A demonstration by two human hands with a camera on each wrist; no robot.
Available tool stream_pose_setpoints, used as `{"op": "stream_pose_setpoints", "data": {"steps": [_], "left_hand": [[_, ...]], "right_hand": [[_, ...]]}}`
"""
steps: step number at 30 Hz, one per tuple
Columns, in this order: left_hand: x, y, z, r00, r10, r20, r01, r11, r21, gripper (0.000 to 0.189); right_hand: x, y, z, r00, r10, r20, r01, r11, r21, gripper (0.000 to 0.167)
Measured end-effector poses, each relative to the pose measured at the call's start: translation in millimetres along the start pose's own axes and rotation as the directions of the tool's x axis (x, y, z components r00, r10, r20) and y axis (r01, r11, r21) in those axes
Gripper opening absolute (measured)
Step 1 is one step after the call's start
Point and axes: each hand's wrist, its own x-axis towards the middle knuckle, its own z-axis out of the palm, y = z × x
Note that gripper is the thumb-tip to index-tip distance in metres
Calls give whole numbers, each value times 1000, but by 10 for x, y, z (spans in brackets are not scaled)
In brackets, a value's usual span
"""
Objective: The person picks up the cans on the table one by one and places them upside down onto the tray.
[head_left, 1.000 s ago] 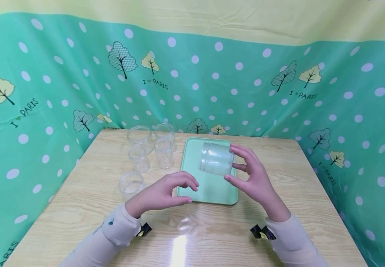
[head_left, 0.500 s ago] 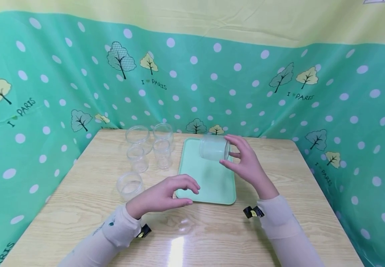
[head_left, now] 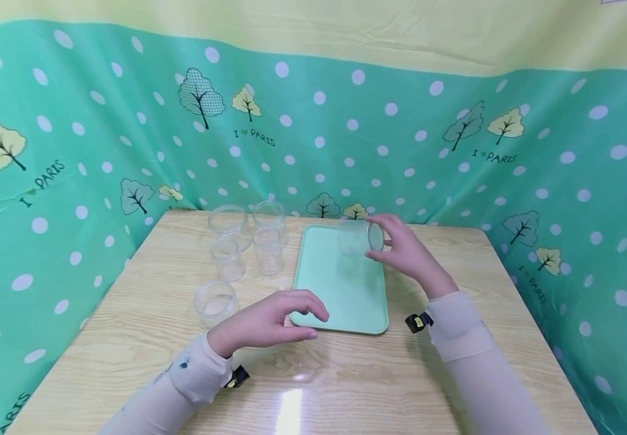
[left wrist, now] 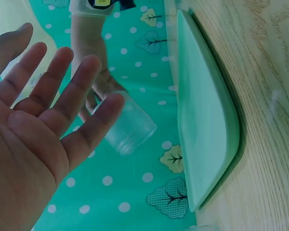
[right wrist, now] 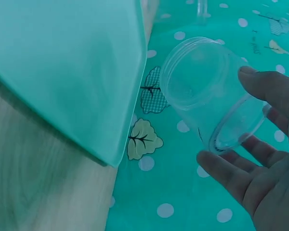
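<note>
My right hand [head_left: 404,251] grips a clear plastic jar [head_left: 352,237] by its base end, thumb and fingers spread round the edge. The jar lies sideways in the air above the far right part of a mint green tray [head_left: 340,290]. In the right wrist view the threaded mouth of the jar [right wrist: 192,77] points away from the palm [right wrist: 279,192], and nothing shows inside. My left hand [head_left: 269,320] hovers by the tray's near left corner, holding nothing. In the left wrist view the fingers of the left hand [left wrist: 43,115] are loosely spread.
Left of the tray stand several clear containers: a wide one [head_left: 228,225] and a taller one [head_left: 269,220] at the back, two narrow ones [head_left: 228,260] before them, and a low round one [head_left: 216,302] nearer me. A patterned curtain [head_left: 313,121] closes off the table's back and sides.
My right hand has carried the jar away from me, toward the tray's far edge, and turned so the jar's base shows more. The left hand has barely moved.
</note>
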Motion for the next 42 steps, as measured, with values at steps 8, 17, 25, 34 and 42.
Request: {"op": "stream_pose_setpoints", "data": {"steps": [8,17,25,34,42], "left_hand": [[-30,22,38,981,-141,132,138,990,30,22],[-63,80,95,945,-198,260,171,978,123,30],[-54,126,103,939,-185,290,142,976,163,31],[-30,144,118,932,-172,320,115,975,188,29],[-46,124,118,931,-176,319,111,971,210,31]], "right_hand": [[218,-37,-44,996,68,59,-54,975,-215,75],[405,-127,-66,979,114,170,-56,947,-316,70],[622,-206,-76,956,137,261,-35,932,-360,68],[761,-144,-29,933,159,323,-12,911,-412,65],[819,-95,45,935,167,311,-4,886,-464,66]]}}
